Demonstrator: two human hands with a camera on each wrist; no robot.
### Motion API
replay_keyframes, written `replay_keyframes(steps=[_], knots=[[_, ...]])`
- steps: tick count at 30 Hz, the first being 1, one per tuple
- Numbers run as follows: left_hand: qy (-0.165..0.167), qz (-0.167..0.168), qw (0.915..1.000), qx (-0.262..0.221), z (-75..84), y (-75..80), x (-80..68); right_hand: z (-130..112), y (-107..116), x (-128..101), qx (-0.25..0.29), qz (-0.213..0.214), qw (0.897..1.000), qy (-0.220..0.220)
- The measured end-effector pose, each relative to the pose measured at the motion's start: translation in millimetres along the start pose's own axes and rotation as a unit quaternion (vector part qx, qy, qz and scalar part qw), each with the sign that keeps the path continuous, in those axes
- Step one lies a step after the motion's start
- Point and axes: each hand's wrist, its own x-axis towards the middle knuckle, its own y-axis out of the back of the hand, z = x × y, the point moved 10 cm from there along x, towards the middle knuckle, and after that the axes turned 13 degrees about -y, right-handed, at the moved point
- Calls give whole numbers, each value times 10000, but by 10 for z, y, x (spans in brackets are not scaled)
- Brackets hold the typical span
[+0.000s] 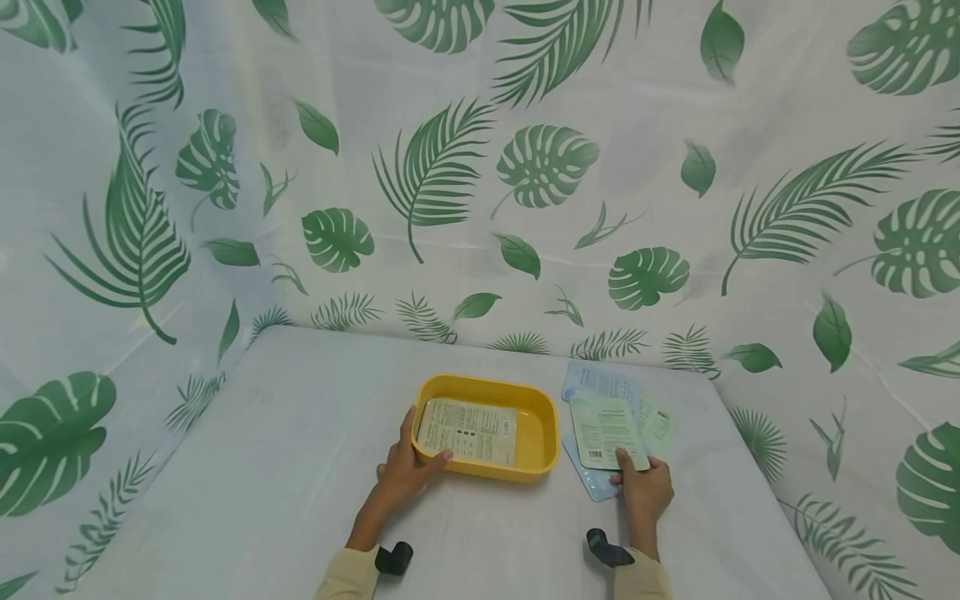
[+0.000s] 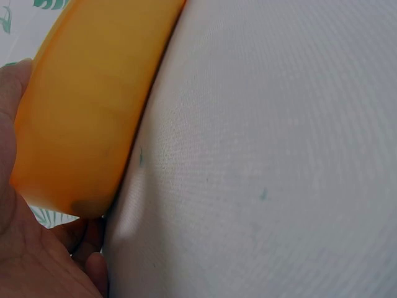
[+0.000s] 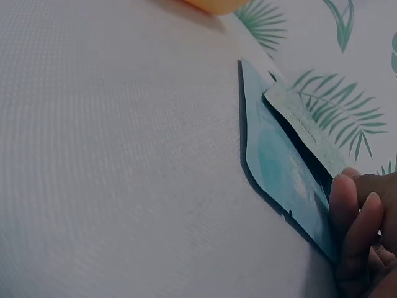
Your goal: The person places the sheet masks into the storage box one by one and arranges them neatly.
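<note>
A yellow tray (image 1: 546,442) (image 2: 87,105) sits mid-table with a pale printed packet (image 1: 468,430) lying flat inside. My left hand (image 1: 408,467) (image 2: 25,248) grips the tray's near-left corner, thumb over the rim. To the tray's right lies a loose pile of flat packets. My right hand (image 1: 643,487) (image 3: 356,230) pinches the near edge of the top pale-green packet (image 1: 606,429) (image 3: 304,127), lifting it slightly off a light-blue packet (image 1: 592,479) (image 3: 282,174) beneath.
More packets (image 1: 600,382) lie behind the pile, one greenish packet (image 1: 657,425) to its right. The table is covered by a white cloth (image 1: 262,467); leaf-print curtains (image 1: 480,167) wall it at the back and both sides.
</note>
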Motion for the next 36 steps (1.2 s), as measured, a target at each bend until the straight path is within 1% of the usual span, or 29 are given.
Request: replay_keyframes(steps=[6,10,13,15,17,20,24,27,30,36], knots=[[3,2,10000,50,-2,-7,-10,76,-20,21,89,109,9999,15],[-6,13,10000,26,7,-12,-17,111,15,24,162,311,9994,-48],[3,-5,10000,-6,18,-19,-23,112,47,17,288,341,9989,-134],[17,-16,10000,-25,26,-20,-27,105,59,13,367,289,9988,-171],[41,-40,10000,-34,28,-24,-33,110,57,14,331,198,9989,-248],[56,-62,10000,-10,21,-29,-35,119,35,18,93,26,9993,-353],[32,-59,10000,37,11,-33,-25,84,21,17,-291,-121,9990,-331],[24,-55,10000,61,6,-35,-17,45,32,7,-436,-167,9985,-271],[0,-45,10000,85,3,-32,-13,30,31,-10,-466,-216,9984,-241],[53,-49,10000,58,12,-14,-21,10,-3,-11,-221,-284,9993,-40]])
